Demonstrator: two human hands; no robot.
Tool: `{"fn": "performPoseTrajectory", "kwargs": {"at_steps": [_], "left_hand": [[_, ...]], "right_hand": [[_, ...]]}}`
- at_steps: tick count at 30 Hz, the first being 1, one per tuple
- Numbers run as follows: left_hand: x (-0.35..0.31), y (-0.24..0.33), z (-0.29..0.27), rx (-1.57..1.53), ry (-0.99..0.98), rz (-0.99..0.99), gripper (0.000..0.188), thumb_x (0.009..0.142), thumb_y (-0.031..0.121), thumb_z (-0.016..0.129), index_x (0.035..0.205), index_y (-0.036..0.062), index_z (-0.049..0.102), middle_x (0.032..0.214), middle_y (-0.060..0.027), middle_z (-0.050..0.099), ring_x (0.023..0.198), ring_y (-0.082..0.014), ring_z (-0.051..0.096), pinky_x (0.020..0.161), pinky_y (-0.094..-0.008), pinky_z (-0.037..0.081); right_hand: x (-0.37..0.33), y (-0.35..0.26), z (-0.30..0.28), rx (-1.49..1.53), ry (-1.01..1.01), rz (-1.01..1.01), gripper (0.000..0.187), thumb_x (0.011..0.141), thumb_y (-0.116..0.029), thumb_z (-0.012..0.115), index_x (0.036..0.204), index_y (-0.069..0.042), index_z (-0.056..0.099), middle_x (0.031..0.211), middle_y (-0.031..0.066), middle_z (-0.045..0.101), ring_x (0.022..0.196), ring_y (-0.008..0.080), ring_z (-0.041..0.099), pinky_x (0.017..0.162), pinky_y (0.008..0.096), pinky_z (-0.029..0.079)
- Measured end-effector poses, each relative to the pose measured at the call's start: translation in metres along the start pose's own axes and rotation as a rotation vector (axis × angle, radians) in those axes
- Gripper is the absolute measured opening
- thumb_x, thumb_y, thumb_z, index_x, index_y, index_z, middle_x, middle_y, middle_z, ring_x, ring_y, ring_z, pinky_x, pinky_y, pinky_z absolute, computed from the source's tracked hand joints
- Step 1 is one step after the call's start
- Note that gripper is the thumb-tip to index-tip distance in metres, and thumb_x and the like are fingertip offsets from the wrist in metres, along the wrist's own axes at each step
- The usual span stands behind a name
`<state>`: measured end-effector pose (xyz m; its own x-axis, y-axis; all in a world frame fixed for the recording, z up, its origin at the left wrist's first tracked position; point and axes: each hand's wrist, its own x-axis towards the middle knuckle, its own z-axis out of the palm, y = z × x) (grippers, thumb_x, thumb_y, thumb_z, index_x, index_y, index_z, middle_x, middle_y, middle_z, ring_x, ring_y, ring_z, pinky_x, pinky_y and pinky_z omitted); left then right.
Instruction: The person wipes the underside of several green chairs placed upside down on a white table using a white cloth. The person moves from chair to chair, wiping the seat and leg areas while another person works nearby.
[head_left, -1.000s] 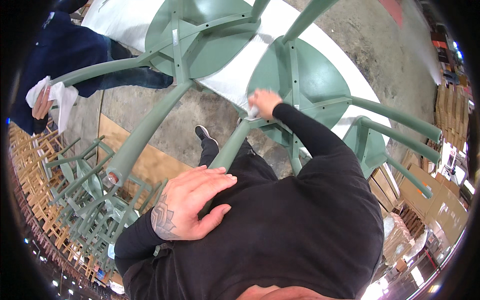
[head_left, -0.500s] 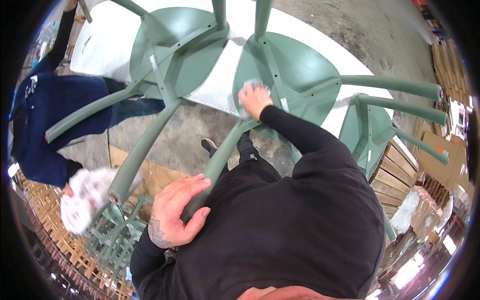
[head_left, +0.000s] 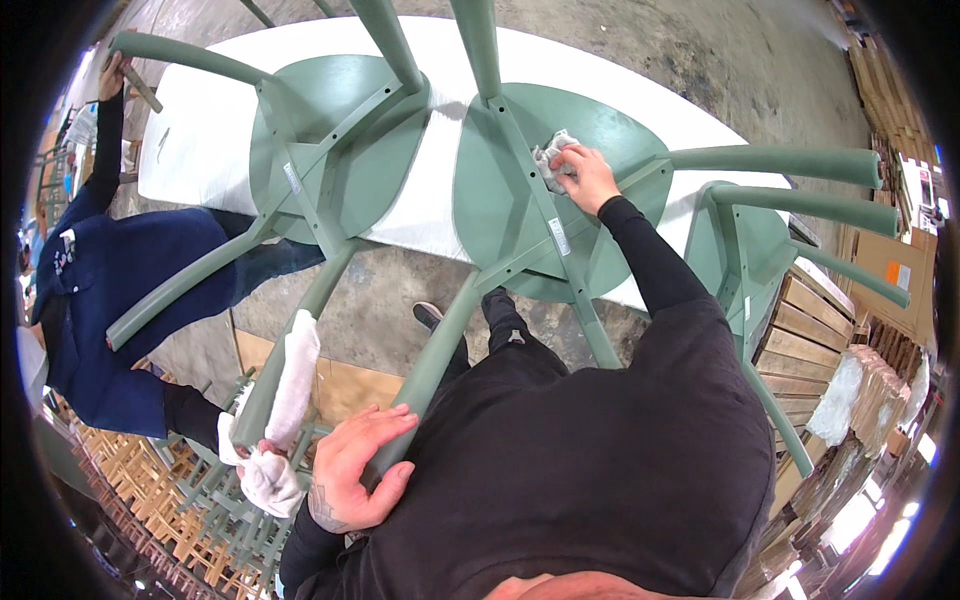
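A green chair with a rounded seat (head_left: pixel 560 120) lies upside down in front of me, its legs pointing up and outward. My left hand (head_left: pixel 362 465) rests around the end of its near left leg (head_left: pixel 440 345), fingers over the top and thumb on the other side. In my right hand (head_left: pixel 588 178) is a crumpled whitish cloth (head_left: pixel 553 160), pressed to the underside of the seat. The cloth sits in the angle between the crossed braces (head_left: pixel 540 190), on the far right side. A small white label is on one brace.
White-covered table (head_left: pixel 440 190) under the chairs. Another upturned green chair (head_left: pixel 330 100) lies left, a third (head_left: pixel 745 240) right. At left, a co-worker (head_left: pixel 170 270) holds a white cloth (head_left: pixel 290 400) around a leg. Stacked chair frames (head_left: pixel 150 480) stand lower left, a slatted wooden pallet (head_left: pixel 800 330) right.
My right hand has moved the cloth rightward, across the brace to another part of the seat. My left hand stays on the leg. The co-worker's cloth has shifted onto a chair leg.
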<state>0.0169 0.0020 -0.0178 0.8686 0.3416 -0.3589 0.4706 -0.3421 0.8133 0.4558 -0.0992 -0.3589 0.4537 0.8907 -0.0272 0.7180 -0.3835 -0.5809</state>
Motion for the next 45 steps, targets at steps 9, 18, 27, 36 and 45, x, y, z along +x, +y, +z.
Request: {"fn": "performPoseTrajectory", "kwargs": {"at_steps": [9, 18, 27, 36, 45], "left_hand": [[0.01, 0.011, -0.009, 0.039, -0.042, -0.074, 0.045, 0.078, 0.012, 0.072, 0.121, -0.0003, 0.07, 0.117, -0.0198, 0.074, 0.118, -0.0393, 0.068, 0.106, -0.0502, 0.049], [0.008, 0.015, -0.001, 0.015, -0.002, -0.123, 0.043, 0.081, 0.012, 0.07, 0.122, -0.0014, 0.068, 0.118, -0.0178, 0.074, 0.119, -0.039, 0.068, 0.108, -0.0499, 0.048], [0.008, 0.012, 0.0, 0.032, 0.031, -0.059, 0.045, 0.079, 0.006, 0.071, 0.123, -0.0012, 0.067, 0.119, -0.0175, 0.073, 0.119, -0.0382, 0.068, 0.107, -0.0489, 0.049], [-0.003, 0.001, -0.001, 0.024, 0.093, 0.046, 0.046, 0.08, 0.007, 0.07, 0.125, -0.0016, 0.066, 0.121, -0.018, 0.072, 0.12, -0.038, 0.068, 0.107, -0.0494, 0.049], [-0.013, -0.004, 0.008, 0.012, 0.22, 0.101, 0.04, 0.084, 0.005, 0.072, 0.124, -0.0004, 0.066, 0.12, -0.0187, 0.072, 0.118, -0.0369, 0.068, 0.103, -0.0447, 0.051]], "right_hand": [[0.144, -0.014, 0.036, -0.012, 0.305, 0.163, 0.015, 0.095, -0.018, 0.061, 0.107, -0.02, 0.07, 0.119, 0.0066, 0.068, 0.118, 0.0322, 0.058, 0.101, 0.0473, 0.047], [0.054, 0.05, -0.035, -0.403, 0.054, 0.186, 0.041, 0.089, -0.039, 0.072, 0.118, -0.012, 0.062, 0.135, 0.0155, 0.058, 0.124, 0.0333, 0.059, 0.101, 0.0483, 0.05], [0.02, -0.006, 0.018, -0.373, 0.049, 0.328, 0.05, 0.078, -0.033, 0.079, 0.117, -0.01, 0.058, 0.117, 0.0195, 0.056, 0.107, 0.0397, 0.064, 0.091, 0.0498, 0.055], [0.045, 0.053, -0.045, -0.531, 0.428, 0.65, 0.048, 0.084, -0.032, 0.075, 0.12, -0.008, 0.054, 0.122, 0.0181, 0.06, 0.11, 0.0374, 0.064, 0.087, 0.0456, 0.058], [-0.004, -0.012, -0.031, 0.003, -0.127, 0.207, 0.051, 0.076, -0.025, 0.074, 0.123, -0.015, 0.055, 0.119, 0.0174, 0.061, 0.109, 0.0385, 0.064, 0.093, 0.0489, 0.053]]}}
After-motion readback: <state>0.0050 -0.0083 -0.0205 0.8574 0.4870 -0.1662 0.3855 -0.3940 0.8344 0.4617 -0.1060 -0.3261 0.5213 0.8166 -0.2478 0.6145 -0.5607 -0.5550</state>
